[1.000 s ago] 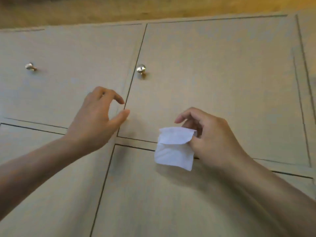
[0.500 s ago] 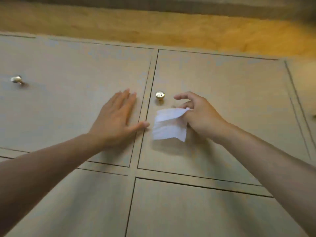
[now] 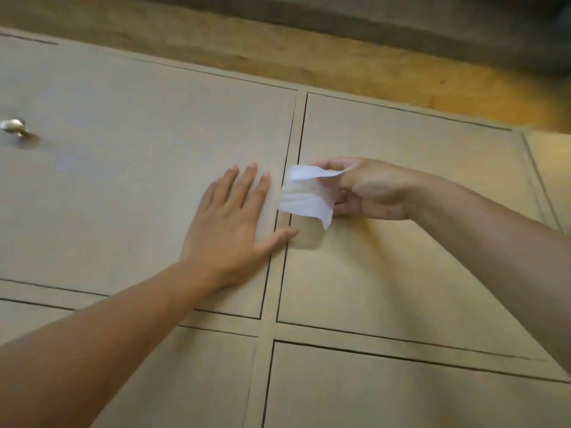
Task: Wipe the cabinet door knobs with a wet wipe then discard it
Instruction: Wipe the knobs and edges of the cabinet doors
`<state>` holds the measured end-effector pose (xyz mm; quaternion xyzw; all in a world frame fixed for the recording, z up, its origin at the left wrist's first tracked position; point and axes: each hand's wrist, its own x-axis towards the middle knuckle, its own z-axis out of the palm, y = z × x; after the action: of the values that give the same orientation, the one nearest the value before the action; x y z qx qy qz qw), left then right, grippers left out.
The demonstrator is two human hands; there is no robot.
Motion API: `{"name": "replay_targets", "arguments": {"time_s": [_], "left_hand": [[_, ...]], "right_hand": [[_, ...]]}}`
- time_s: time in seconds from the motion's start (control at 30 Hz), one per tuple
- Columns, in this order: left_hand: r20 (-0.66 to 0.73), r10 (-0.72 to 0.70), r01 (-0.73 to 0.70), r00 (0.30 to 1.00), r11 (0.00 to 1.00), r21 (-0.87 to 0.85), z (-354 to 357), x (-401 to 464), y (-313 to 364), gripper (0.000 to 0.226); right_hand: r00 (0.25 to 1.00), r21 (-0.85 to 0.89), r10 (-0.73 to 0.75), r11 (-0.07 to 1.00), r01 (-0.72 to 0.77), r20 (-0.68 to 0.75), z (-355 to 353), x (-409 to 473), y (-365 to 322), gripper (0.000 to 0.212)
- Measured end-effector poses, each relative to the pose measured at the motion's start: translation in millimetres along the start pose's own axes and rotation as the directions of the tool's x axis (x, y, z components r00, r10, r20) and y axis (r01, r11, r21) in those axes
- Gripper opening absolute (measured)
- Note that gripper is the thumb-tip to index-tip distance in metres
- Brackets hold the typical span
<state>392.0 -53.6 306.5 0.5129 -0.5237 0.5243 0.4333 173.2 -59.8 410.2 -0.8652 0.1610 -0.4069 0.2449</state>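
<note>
Head view: the white wet wipe [image 3: 306, 196] is held against the left edge of the right-hand cabinet door [image 3: 417, 242], draped where a knob would be expected; whether a knob lies beneath it cannot be told, since the wipe hides that spot. The wipe is pinched at its upper edge by the right hand [image 3: 367, 193], thumb and forefinger closed on it, the other fingers curled below. Just beside it, the left hand [image 3: 234, 230] is laid flat on the left-hand cabinet door [image 3: 139, 180], fingers straight and spread, nothing held, the thumb reaching across the gap between the doors. Well apart, at the far left edge of the frame, a brass knob [image 3: 13, 126] is seen uncovered. Further door panels are seen below, and a wooden strip above. The step in hand is judged to be the wiping at the right-hand door. Next, a rubbing, turning motion of the wipe would be called for, then a reach leftward to the brass knob; discarding is not yet done.
</note>
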Motion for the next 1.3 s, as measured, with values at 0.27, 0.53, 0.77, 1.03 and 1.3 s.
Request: {"name": "replay_targets", "arguments": {"time_s": [0.27, 0.53, 0.77, 1.03, 1.3], "left_hand": [[-0.026, -0.002, 0.002, 1.000, 1.000, -0.002, 4.9, -0.5, -0.8, 0.098], [-0.044, 0.010, -0.010, 0.999, 1.000, 0.006, 6.8, -0.2, -2.9, 0.097], [-0.041, 0.009, -0.009, 0.999, 1.000, 0.001, 7.4, -0.1, -3.3, 0.097], [-0.046, 0.011, -0.011, 0.999, 1.000, -0.003, 7.4, -0.9, -2.5, 0.099], [-0.039, 0.009, -0.009, 0.999, 1.000, -0.010, 8.0, -0.7, -2.8, 0.098]], "right_hand": [[0.994, 0.079, -0.029, 0.996, 0.038, -0.105, 8.7, 11.9, 4.5, 0.023], [0.982, 0.077, -0.049, 0.995, 0.064, -0.182, 13.2, 12.9, 4.8, 0.025], [0.982, -0.015, -0.115, 0.993, 0.114, -0.152, 8.0, 8.8, 13.3, 0.028], [0.937, -0.024, -0.100, 0.995, 0.098, -0.335, 21.7, 14.8, 8.1, 0.019], [0.963, 0.122, -0.070, 0.987, 0.105, -0.260, 18.3, 8.0, 8.4, 0.025]]}}
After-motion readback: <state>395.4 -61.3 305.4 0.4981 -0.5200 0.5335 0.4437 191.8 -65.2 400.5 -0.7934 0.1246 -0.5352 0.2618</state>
